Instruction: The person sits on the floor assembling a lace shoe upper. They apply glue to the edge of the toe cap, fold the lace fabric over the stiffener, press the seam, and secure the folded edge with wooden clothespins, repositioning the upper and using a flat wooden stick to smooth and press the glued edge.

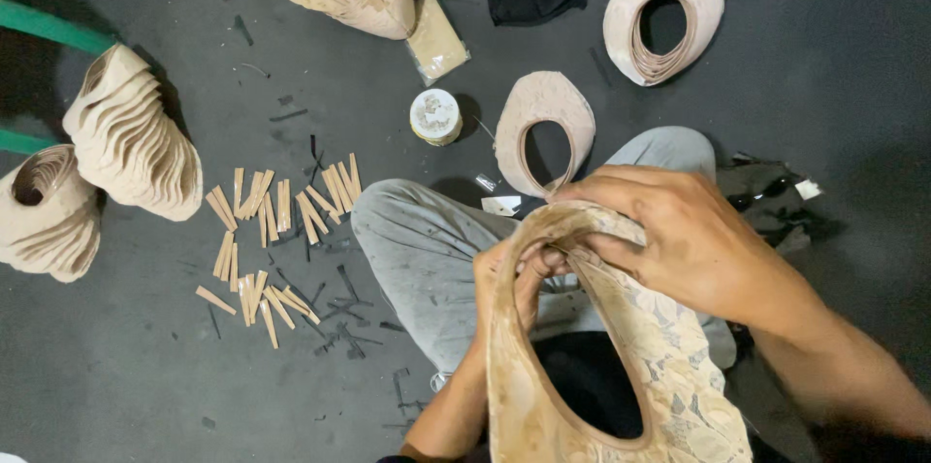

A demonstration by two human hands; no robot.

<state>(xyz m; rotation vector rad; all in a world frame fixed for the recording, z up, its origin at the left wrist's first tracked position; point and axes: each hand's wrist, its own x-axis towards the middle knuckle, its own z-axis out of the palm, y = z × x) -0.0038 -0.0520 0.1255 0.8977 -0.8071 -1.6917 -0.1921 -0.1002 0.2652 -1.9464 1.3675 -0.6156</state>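
The right hand [679, 240] and left hand [514, 274] are gripping the patterned shoe upper [601, 356] over the lap at six o'clock, fingers closed on its rim; tan strips [276, 230] are lying on the floor at nine o'clock.

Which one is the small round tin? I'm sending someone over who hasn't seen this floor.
Start from the dark grey floor and the person's grey-trousered knee. Just above the knee sits the round tin, between a scatter of tan strips and a flat pink shoe upper. It is the only small white-topped cylinder there.
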